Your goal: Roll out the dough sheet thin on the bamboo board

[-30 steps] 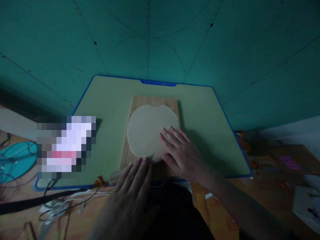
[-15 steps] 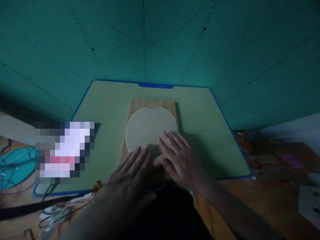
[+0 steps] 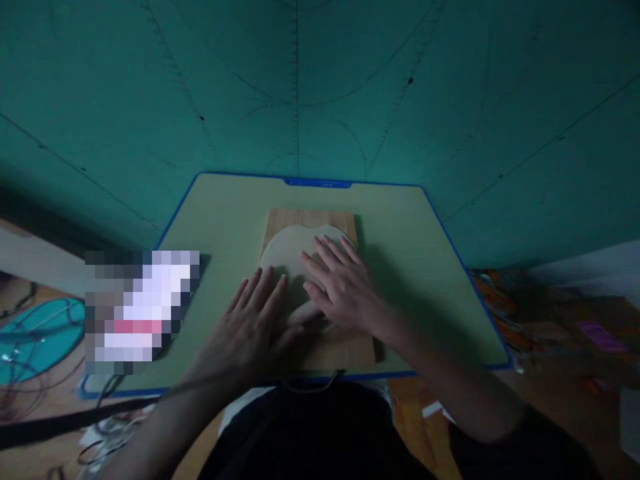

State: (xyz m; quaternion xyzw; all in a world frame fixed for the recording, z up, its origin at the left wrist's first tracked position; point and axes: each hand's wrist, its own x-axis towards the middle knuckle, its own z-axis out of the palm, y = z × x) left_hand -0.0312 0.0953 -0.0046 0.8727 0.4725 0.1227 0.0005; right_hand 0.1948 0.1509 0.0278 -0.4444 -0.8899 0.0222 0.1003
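Observation:
A flat round sheet of pale dough (image 3: 290,250) lies on a wooden board (image 3: 313,219). The board rests on a pale green mat with a blue rim (image 3: 220,213). My left hand (image 3: 250,320) and my right hand (image 3: 345,290) lie flat, fingers spread, over the near half of the dough. A pale rolling pin (image 3: 306,312) shows between them, under my palms. Most of the pin is hidden by the hands.
A pixelated light package (image 3: 143,310) sits on the mat's left side. Tangled cables and a teal round object (image 3: 35,333) lie at the far left. Clutter (image 3: 590,333) covers the wooden surface at right. A teal panel with drawn arcs (image 3: 300,87) rises behind.
Both hands have slid forward, away from me, over the dough, from its near edge to its middle. They cover more of the sheet now.

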